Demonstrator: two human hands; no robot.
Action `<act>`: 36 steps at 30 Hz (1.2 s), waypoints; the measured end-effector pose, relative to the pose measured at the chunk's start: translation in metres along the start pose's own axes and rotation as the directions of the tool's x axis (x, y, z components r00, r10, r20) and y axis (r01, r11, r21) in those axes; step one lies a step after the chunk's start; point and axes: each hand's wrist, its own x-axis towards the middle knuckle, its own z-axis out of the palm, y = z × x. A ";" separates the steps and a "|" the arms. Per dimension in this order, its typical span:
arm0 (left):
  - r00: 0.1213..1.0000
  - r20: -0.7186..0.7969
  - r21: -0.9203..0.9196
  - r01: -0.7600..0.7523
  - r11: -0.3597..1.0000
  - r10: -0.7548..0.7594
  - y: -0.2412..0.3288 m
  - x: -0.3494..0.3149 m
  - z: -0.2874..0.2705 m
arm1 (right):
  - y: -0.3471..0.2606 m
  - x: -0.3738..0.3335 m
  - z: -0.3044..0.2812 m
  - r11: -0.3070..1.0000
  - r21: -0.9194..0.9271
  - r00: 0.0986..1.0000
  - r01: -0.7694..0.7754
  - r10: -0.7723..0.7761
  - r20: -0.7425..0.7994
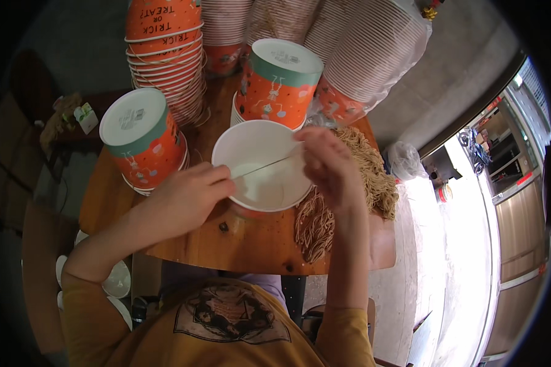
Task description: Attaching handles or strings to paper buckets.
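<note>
A paper bucket (262, 129), white inside, stands on the wooden table before me with its mouth up. A thin cord (263, 166) runs taut and slanting across its mouth. My left hand (193, 194) pinches the cord's lower end at the bucket's left rim. At the right rim my right hand (329, 160), slightly blurred, has its fingers closed around the other end. Whether the cord passes through the bucket's wall is hidden by my fingers. Beside my right forearm lie hanks of tan cord (368, 168) and a browner bundle of cord (314, 227).
Upside-down orange and green buckets (144, 144) stand at left, with more (281, 85) behind the white one. Tall nested bucket stacks (165, 67) rise at the back, some in clear plastic (373, 55). The wooden table's (257, 244) near edge borders my lap.
</note>
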 end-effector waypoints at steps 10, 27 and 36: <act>0.995 -0.094 -0.156 0.001 0.988 -0.016 -0.058 0.041 0.010 | -0.002 -0.041 -0.034 0.778 0.615 0.989 0.128 -0.057 -0.134; 0.967 -0.233 -0.382 -0.190 0.905 0.105 -0.045 0.087 0.013 | 0.031 -0.043 0.009 0.507 0.862 0.997 0.016 0.060 -0.054; 0.964 0.012 -0.937 0.104 0.334 -0.266 0.049 0.038 0.035 | 0.020 -0.029 0.045 0.592 0.800 0.995 0.100 -0.053 -0.085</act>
